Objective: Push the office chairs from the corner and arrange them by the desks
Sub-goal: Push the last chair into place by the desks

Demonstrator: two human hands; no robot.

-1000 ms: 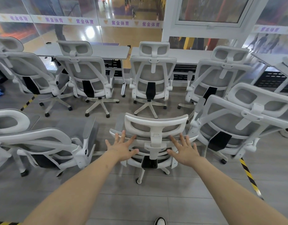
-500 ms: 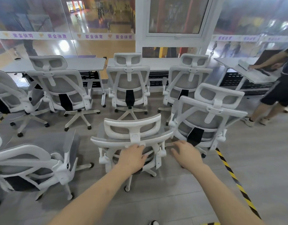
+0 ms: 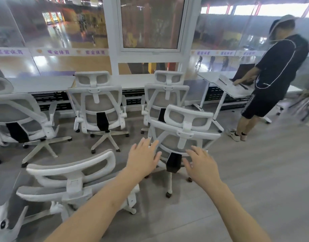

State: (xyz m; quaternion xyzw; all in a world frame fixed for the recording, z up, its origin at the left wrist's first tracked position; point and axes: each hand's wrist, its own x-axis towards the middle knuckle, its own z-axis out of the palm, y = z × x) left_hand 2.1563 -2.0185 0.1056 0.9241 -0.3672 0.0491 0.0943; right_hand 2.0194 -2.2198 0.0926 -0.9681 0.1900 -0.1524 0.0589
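Note:
A white mesh office chair (image 3: 183,135) with a black lumbar block stands in front of me, its back turned my way. My left hand (image 3: 143,158) reaches to the left side of its backrest with fingers spread, and my right hand (image 3: 200,165) hovers open near the lower right of the backrest. Whether either hand touches the frame is unclear. A second chair (image 3: 70,175) sits low at my left, under my left forearm. Two more chairs (image 3: 98,105) (image 3: 167,91) stand against the long white desk (image 3: 38,83) by the windows.
A person in dark clothes (image 3: 274,74) stands at the right, touching a tilted desk (image 3: 230,84). Another chair (image 3: 19,116) stands at the left, and a grey one (image 3: 5,215) at the bottom left. Grey floor (image 3: 263,180) stretches to the right.
My hands left the backrest of the low chair, which now sits at my lower left. Both hands opened and moved to the chair on the right as my view turned right.

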